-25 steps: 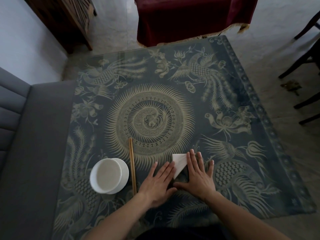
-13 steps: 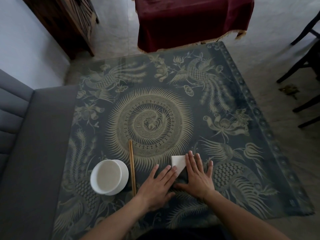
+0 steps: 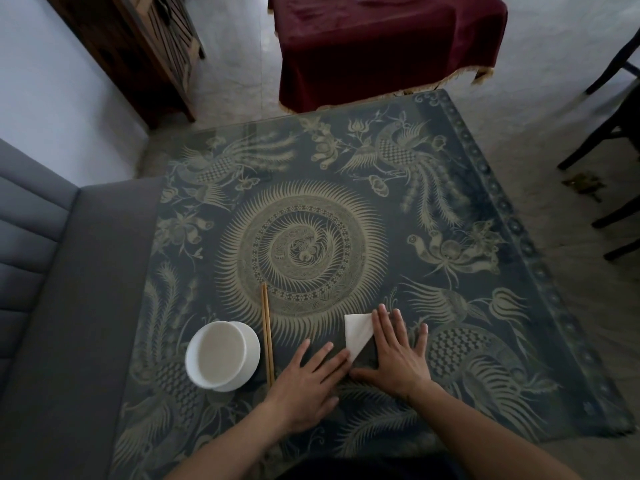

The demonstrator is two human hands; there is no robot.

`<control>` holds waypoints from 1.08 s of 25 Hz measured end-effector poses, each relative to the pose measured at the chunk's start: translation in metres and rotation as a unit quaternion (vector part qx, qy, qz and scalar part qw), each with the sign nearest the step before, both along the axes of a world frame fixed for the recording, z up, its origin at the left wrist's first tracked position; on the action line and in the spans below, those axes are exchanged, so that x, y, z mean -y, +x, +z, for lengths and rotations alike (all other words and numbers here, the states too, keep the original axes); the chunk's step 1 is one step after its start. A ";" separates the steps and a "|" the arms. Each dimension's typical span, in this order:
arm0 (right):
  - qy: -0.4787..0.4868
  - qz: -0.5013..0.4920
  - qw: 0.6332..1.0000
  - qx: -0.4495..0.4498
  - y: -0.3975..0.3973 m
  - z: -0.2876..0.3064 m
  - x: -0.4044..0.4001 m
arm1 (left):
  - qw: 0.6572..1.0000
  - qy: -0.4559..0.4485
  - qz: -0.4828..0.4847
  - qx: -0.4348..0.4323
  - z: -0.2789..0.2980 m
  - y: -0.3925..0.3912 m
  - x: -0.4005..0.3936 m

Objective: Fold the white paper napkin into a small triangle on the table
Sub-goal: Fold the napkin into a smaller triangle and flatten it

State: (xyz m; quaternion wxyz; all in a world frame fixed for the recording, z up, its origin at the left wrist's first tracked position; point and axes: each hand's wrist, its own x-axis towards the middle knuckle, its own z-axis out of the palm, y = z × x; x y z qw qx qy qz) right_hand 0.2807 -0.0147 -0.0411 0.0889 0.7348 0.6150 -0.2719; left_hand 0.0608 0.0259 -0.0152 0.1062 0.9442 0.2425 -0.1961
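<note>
Head view: the napkin [image 3: 358, 332], folded to a triangle, lies on the table [image 3: 485, 209] right of the chopsticks [image 3: 267, 334] and bowl [image 3: 221, 355]. The right hand [image 3: 398, 355] presses it with spread, straight fingers, apparently to set the crease. The left hand [image 3: 308, 379], fingers straight, touches its near tip, apparently steadying it.

Obstacles lie left of the hands: chopsticks [image 3: 267, 332] just beside the left hand [image 3: 304, 382], white bowl [image 3: 221, 355] beyond them. Table [image 3: 450, 209] surface ahead and rightward offers open passage
</note>
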 end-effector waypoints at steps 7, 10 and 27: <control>0.009 0.016 1.000 0.003 0.004 0.005 0.002 | 0.988 0.035 0.042 0.143 0.008 0.027 -0.020; 0.023 0.040 0.999 0.014 0.012 0.009 0.004 | 0.981 0.003 0.141 0.132 0.013 0.058 -0.050; 0.179 -0.072 0.981 0.008 0.053 0.016 0.008 | 0.957 -0.117 0.262 0.031 0.009 0.113 -0.083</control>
